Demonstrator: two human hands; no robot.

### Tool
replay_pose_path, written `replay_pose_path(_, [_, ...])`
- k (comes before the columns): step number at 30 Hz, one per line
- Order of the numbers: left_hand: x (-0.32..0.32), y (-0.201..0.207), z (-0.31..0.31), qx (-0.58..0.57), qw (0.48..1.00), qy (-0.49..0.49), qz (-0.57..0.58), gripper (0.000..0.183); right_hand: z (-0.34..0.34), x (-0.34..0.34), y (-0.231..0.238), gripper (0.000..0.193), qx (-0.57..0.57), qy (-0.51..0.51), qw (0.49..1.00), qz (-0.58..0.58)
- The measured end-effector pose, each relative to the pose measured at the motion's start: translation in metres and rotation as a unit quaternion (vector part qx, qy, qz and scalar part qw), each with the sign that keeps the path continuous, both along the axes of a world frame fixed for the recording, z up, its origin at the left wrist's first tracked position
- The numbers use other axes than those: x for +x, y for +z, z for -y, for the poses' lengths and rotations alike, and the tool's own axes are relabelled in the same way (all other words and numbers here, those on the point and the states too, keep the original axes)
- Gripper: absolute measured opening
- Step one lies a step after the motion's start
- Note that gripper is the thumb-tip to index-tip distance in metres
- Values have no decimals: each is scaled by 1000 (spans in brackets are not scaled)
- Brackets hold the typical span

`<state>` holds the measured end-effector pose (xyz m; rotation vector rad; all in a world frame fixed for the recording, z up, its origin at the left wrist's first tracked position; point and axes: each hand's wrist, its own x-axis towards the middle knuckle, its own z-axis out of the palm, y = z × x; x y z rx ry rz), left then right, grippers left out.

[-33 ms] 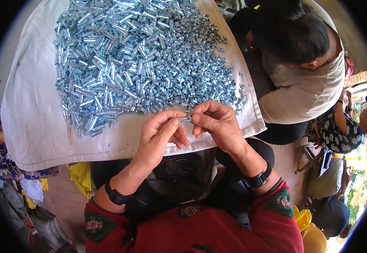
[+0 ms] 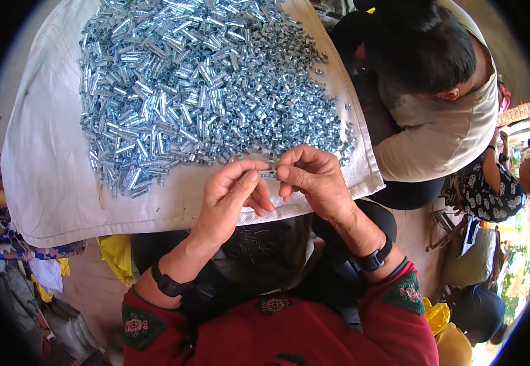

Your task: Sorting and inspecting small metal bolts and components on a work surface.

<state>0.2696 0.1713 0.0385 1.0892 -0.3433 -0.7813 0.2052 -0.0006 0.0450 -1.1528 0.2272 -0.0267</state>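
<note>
Left hand [image 2: 227, 188], right hand [image 2: 315, 182]: fingers pinched closed on tube [image 2: 267, 174] ends, probably steadying it; pile [image 2: 185, 91] farther off.

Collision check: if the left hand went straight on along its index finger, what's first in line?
Past the small metal piece pinched between the hands, likely the right hand: the left hand points its index finger across at it. Exact depth is unclear from this one view.

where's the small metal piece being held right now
Near the centre of the head view, the small metal piece is pinched between the left hand and right hand, on the person's side of the pile of metal parts.
</note>
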Motion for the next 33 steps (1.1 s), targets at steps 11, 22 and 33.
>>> replay_pose_path(11, [-15, 3, -20, -81, 984, -93, -126, 28, -8, -10, -2, 18, 41, 126, 991, -15])
replay_pose_path(22, [26, 9, -62, 316, 771, 83, 547, 25, -4, 9, 4, 18, -557, 31, 824, 94])
replay_pose_path(33, [68, -3, -64, 449, 618, 134, 632, 23, -19, 24, -14, 13, -794, 16, 601, 89])
